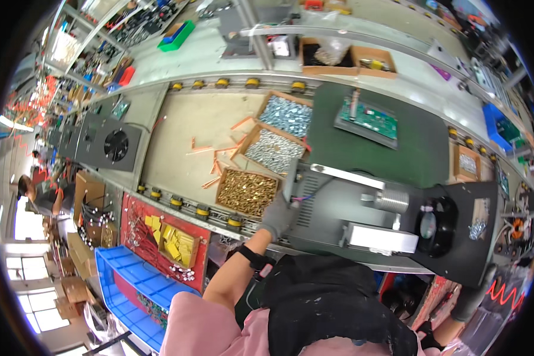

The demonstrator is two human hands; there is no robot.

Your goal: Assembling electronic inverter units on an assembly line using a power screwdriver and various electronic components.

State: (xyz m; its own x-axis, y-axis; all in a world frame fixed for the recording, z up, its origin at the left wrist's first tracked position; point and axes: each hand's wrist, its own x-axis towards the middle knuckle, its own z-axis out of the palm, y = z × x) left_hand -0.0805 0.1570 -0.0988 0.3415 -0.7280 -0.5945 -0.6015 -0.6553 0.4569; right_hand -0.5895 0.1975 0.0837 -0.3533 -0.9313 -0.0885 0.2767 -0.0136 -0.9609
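A black metal chassis (326, 207) lies in front of me, with a round black fan or speaker-like ring (436, 225), a ribbed silver cylinder (393, 200) and a white-silver box (381, 237) on it. My left hand (279, 216), in a grey glove, grips the chassis's left end; its fingertips are partly hidden. My right hand (476, 293), also gloved, is closed at the near right corner of the chassis's black panel, its fingers partly behind the edge. Beside my left hand sits a cardboard tray of brass-coloured screws (246, 193).
Trays of silver fasteners (274, 151) and bluish fasteners (286, 115) stand behind the brass ones. A green circuit board (371, 121) rests on a dark green mat (418, 154). Another fan-fitted panel (107, 142) lies left. A blue crate (142, 270) stands lower left; rollers (203, 210) line the bench.
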